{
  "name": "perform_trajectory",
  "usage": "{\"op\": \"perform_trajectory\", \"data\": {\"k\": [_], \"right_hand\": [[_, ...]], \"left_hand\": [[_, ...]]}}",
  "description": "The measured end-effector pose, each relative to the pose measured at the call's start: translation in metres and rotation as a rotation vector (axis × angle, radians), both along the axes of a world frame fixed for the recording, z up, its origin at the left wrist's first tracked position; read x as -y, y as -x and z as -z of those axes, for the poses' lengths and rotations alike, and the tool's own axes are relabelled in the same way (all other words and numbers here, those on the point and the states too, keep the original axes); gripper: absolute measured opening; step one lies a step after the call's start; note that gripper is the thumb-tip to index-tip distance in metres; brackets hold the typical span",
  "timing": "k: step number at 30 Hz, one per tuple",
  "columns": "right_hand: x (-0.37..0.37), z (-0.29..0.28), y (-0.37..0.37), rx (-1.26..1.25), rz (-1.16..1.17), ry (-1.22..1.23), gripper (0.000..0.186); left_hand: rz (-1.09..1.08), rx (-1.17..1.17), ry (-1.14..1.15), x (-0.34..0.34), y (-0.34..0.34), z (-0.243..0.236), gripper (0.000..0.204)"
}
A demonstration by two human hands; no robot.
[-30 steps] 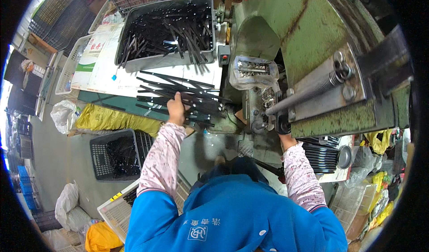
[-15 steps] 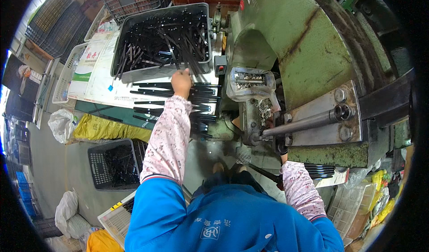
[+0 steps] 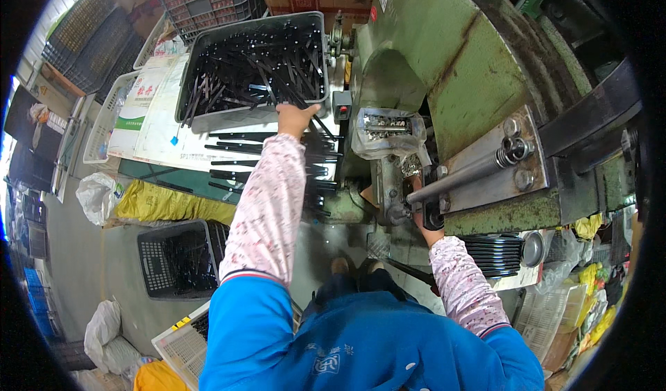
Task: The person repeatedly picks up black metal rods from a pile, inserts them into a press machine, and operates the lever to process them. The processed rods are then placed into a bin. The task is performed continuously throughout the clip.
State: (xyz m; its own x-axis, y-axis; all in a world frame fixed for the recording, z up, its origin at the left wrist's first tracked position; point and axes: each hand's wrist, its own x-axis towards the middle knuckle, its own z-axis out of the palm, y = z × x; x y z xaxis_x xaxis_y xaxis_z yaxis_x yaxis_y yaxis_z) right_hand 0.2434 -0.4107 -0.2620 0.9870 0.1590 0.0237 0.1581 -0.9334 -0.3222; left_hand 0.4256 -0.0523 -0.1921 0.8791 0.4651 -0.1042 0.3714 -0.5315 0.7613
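My left hand (image 3: 295,120) is at the near rim of a grey bin (image 3: 229,119) piled with thin black metal strips (image 3: 246,65). Its thumb is stretched away from the fingers, and one strip runs beside the thumb toward the lower right. More black strips (image 3: 236,148) lie in a loose row just below that hand. My right hand (image 3: 424,226) reaches in at the green press (image 3: 472,65), partly covered by the dark tool block and a steel rod (image 3: 458,184). Its fingertips are by small shiny metal parts (image 3: 411,165), and whatever they hold is hidden.
A plastic-lined box (image 3: 390,131) of small metal parts sits against the press. A red-buttoned switch box (image 3: 342,105) is beside the bin. Stacked black strips (image 3: 491,256) lie right of my right forearm. A dark crate (image 3: 177,262) stands on the floor at left.
My left hand has shifted slightly up and right along the bin rim, its thumb now spread. My right hand has moved farther in, toward the small parts. The press's rod and plate sit differently.
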Motion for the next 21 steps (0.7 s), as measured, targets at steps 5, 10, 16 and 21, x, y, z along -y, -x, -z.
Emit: {"op": "perform_trajectory", "data": {"k": [5, 10, 16, 21], "right_hand": [[-0.003, 0.0, -0.002, 0.002, -0.005, -0.004, 0.045], [-0.004, 0.0, -0.002, -0.008, 0.003, -0.004, 0.045], [0.0, -0.005, 0.003, -0.007, 0.01, 0.017, 0.045], [0.001, 0.0, 0.007, -0.021, -0.014, 0.035, 0.045]], "left_hand": [[-0.033, -0.11, -0.228, -0.009, -0.033, -0.016, 0.048], [0.254, -0.128, -0.702, -0.029, -0.034, -0.032, 0.025], [0.291, 0.293, -0.83, -0.027, -0.038, -0.012, 0.035], [0.102, 0.169, -0.859, 0.002, -0.052, 0.007, 0.034]]}}
